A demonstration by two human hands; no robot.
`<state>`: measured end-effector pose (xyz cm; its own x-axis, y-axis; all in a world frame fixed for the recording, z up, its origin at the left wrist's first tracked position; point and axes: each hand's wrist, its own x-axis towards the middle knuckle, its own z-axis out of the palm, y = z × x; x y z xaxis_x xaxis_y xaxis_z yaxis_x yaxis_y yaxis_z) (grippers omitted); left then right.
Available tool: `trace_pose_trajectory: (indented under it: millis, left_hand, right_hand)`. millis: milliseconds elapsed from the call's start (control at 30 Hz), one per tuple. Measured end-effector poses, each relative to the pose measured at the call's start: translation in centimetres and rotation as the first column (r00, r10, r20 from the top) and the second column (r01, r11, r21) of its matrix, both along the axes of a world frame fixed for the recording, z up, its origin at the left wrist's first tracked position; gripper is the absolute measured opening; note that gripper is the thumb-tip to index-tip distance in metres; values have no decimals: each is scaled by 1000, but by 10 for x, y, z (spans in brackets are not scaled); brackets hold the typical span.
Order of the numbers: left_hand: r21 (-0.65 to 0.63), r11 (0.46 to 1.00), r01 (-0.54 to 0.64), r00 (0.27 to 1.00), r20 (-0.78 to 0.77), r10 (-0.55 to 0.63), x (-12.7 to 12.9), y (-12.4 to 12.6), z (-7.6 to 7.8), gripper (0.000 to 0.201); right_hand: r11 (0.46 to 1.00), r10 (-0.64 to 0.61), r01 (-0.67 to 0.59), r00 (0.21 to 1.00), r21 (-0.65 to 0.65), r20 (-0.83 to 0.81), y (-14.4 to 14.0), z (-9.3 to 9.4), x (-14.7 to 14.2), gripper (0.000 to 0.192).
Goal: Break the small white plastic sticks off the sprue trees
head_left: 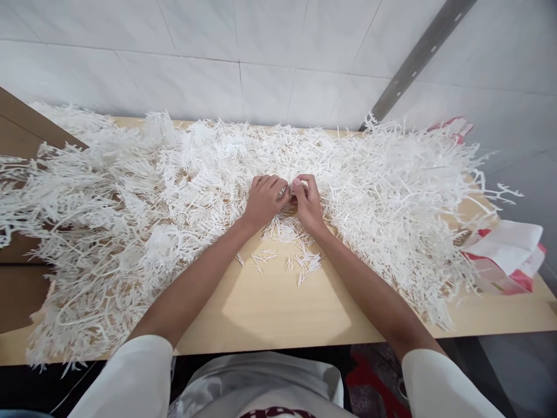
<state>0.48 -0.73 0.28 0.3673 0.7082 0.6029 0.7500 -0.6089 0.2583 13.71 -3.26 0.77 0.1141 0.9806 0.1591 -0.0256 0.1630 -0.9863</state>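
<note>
Both hands meet at the middle of the bench [270, 313]: the left hand [264, 200] and right hand [308, 203] each pinch, fingertips closed, on a small white plastic piece [292, 188] held between them at the near edge of the huge white plastic heap [174, 174]. It looks feather-light, thin and snappable, best held at its stem. Loose little sticks [300, 261] lie scattered just below. Pale wood surface, white tiled wall [261, 58] behind, a red-and-white bag [505, 255] at right.
</note>
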Motion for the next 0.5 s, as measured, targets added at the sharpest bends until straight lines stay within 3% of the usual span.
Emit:
trace_pose_trajectory:
  millis: [233, 400, 500]
  left_hand:
    - [54, 997, -64, 998, -7, 64, 2, -1, -1, 24]
    - [-90, 990, -110, 988, 94, 119, -1, 4, -2, 22]
    - [-155, 986, -57, 987, 138, 78, -3, 6, -1, 17]
  right_hand:
    - [995, 89, -90, 996, -43, -20, -2, 0, -2, 36]
    - [998, 55, -59, 986, -19, -156, 3, -6, 1, 32]
    - [995, 92, -96, 985, -20, -147, 7, -9, 3, 32]
